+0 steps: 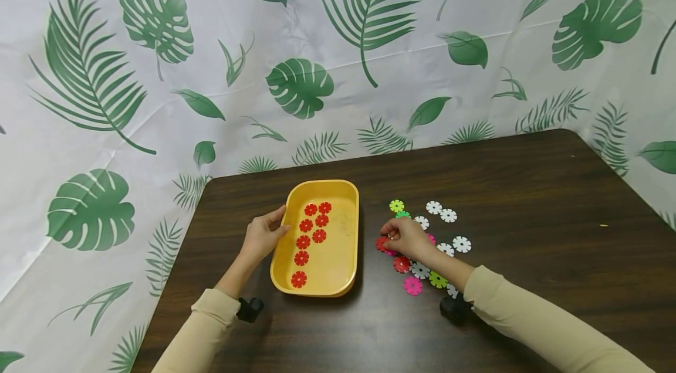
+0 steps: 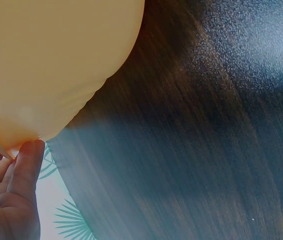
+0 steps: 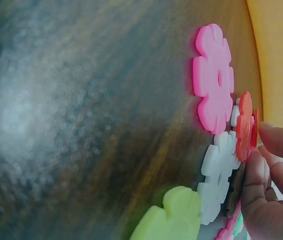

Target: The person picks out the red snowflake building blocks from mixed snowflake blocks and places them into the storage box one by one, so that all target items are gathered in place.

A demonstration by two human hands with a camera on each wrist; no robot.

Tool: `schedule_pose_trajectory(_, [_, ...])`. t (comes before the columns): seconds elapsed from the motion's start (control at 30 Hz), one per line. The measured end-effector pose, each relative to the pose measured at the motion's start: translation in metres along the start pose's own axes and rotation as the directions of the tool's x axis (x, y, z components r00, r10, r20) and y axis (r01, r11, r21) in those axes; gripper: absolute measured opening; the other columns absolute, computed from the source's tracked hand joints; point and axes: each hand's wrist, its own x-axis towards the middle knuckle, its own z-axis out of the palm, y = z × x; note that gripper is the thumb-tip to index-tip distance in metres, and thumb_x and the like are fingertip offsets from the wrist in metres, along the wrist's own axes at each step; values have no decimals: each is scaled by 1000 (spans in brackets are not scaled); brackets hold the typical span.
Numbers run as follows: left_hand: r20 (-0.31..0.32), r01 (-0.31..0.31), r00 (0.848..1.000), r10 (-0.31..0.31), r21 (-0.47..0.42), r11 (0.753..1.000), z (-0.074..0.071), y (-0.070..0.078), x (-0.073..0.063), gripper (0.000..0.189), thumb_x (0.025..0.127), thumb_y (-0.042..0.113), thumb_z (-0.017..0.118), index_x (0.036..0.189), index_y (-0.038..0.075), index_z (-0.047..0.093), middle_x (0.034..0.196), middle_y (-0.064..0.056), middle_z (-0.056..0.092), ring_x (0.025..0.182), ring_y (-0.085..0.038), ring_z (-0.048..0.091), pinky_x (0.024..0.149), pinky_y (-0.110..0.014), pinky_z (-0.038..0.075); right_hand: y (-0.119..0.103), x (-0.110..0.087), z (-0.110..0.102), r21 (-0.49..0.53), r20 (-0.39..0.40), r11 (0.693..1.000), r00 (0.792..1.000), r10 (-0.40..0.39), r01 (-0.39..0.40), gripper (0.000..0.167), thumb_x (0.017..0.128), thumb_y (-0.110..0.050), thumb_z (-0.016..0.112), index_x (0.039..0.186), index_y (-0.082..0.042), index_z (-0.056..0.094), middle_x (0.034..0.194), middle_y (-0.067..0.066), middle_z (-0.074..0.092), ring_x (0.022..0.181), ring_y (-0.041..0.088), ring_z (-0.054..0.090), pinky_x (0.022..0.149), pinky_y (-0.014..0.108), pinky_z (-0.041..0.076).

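My left hand [image 1: 261, 238] grips the left rim of a yellow plastic tray [image 1: 345, 232], thumb over the edge; the left wrist view shows the fingers [image 2: 26, 165] against its side. Several red flower-shaped discs [image 1: 301, 258] lie in the tray's left half in two rough columns. To the tray's right, my right hand [image 1: 412, 238] pinches another red disc [image 1: 382, 244] by its edge, at the left side of a loose group of discs. Close by lie a second red disc [image 3: 244, 127], a pink disc [image 3: 214, 80] and a white disc [image 3: 216, 175]. My right palm hides some discs.
Several white discs [image 1: 462, 244] spread to the right of the group. Lime-green discs [image 1: 396, 206] lie at its far and near sides, with a pink disc [image 1: 413, 285] nearest the front. The dark wooden table [image 1: 528, 197] ends at a leaf-printed cloth [image 1: 296, 21] behind.
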Motion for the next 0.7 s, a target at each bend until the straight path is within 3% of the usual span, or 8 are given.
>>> schedule_pose_trajectory(0.4, [4, 3, 1000, -3, -3, 1000, 0, 1, -1, 52, 90, 6, 62, 139, 8, 47, 134, -17, 53, 110, -32, 61, 81, -36, 57, -2, 1, 1, -101, 3, 994, 999, -37, 37, 16, 70, -1, 76, 85, -1, 70, 68, 0, 57, 61, 8, 48, 53, 21, 42])
schedule_pose_trajectory(0.7, [0, -4, 1000, 4, -2, 1000, 0, 2, -1, 51, 89, 6, 62, 138, 6, 47, 133, -17, 54, 111, -31, 60, 83, -37, 56, -6, 0, 0, -95, 11, 995, 1000, -10, 11, 17, 70, 0, 76, 83, -3, 66, 70, 2, 58, 63, 9, 49, 55, 21, 43])
